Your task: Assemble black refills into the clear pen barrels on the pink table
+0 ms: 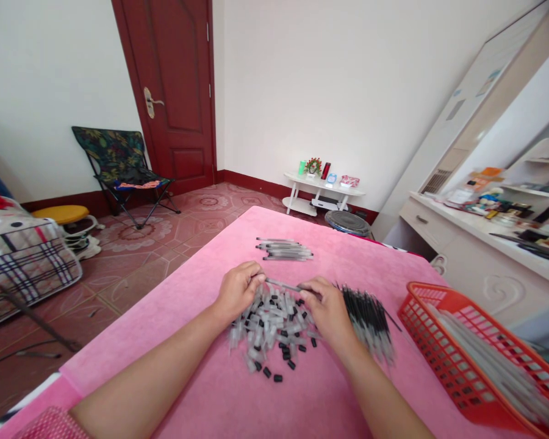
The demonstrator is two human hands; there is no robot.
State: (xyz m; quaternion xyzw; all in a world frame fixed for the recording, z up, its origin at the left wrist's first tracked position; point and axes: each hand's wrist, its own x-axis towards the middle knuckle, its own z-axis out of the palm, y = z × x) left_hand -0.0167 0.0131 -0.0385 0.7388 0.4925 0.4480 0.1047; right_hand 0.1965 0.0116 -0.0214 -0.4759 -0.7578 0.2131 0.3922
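Observation:
Between my two hands stretches a slim pen (281, 284) with a translucent grey barrel, held level above a heap of parts. My left hand (243, 286) pinches its left end, and my right hand (322, 302) grips the right end, where a dark piece shows at the fingertips. Below them lies a loose pile of clear pen caps (269, 323) mixed with small black plugs (278, 378). Beyond my hands a row of pens (284, 249) lies side by side. Right of my right hand is a bundle of dark-ended refills (368, 317).
A red plastic basket (457, 360) with long translucent barrels (498, 366) stands at the right on the pink-covered table (183, 366). Farther off are a folding chair (119, 158), a low white stand (320, 183) and a cluttered dresser (439, 219).

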